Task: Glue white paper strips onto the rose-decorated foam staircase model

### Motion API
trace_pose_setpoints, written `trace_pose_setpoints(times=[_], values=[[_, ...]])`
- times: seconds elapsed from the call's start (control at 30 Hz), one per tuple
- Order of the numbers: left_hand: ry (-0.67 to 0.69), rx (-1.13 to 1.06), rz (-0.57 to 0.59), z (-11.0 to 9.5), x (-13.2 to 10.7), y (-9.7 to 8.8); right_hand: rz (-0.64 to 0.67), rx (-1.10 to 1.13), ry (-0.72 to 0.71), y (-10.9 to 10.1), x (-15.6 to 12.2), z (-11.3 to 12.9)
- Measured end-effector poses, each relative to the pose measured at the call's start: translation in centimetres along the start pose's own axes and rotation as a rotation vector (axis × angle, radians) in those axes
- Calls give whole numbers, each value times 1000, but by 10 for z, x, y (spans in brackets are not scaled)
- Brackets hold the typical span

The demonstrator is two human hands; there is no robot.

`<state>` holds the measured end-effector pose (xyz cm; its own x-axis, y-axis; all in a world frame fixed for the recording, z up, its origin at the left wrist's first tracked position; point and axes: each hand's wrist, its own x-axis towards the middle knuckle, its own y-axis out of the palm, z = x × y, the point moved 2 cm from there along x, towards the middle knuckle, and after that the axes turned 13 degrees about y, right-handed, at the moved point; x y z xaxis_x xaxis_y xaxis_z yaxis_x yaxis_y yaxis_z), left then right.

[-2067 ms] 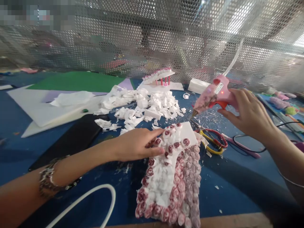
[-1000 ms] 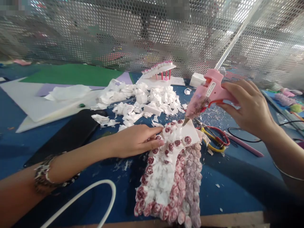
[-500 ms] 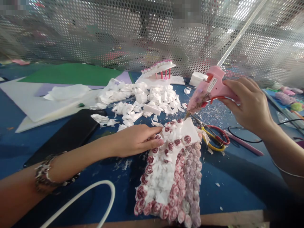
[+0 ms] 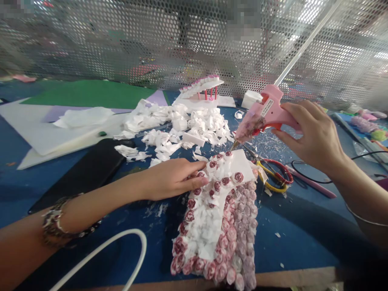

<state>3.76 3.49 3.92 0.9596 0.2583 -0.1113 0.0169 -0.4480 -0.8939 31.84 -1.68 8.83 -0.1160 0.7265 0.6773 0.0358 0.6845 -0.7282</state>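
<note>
My right hand (image 4: 312, 137) grips a pink glue gun (image 4: 274, 109) by its handle, with a long clear glue stick (image 4: 306, 44) rising from its back. Its nozzle points down at the far edge of a craft piece (image 4: 209, 226) covered with rolled paper roses, dark red, pink and mauve, and scraps of white paper. A bare white patch (image 4: 242, 161) shows at its far right corner. From the left, my left hand (image 4: 169, 180) pinches the piece's edge, thumb on top among the dark red roses; some fingertips are hidden.
Torn white paper (image 4: 206, 125) is heaped beyond the piece. Scissors (image 4: 275, 176) and a pink stick (image 4: 315, 182) lie at right. A black flat object (image 4: 81, 173) lies under my left forearm, a white cable (image 4: 139, 242) nearer. A small pillared model (image 4: 203, 91) stands before the perforated metal screen (image 4: 145, 44).
The glue gun and my right hand have shifted slightly left, bringing the nozzle a little left along the far edge. My left hand stays in place on the craft piece.
</note>
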Motion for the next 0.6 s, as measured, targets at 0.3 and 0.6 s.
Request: trace_pose_setpoints(times=[0.3, 0.6], values=[[2, 15, -8, 1, -1, 1, 32, -39, -4, -4, -1, -1], [6, 14, -7, 0, -1, 0, 50, -53, -19, -6, 0, -6]])
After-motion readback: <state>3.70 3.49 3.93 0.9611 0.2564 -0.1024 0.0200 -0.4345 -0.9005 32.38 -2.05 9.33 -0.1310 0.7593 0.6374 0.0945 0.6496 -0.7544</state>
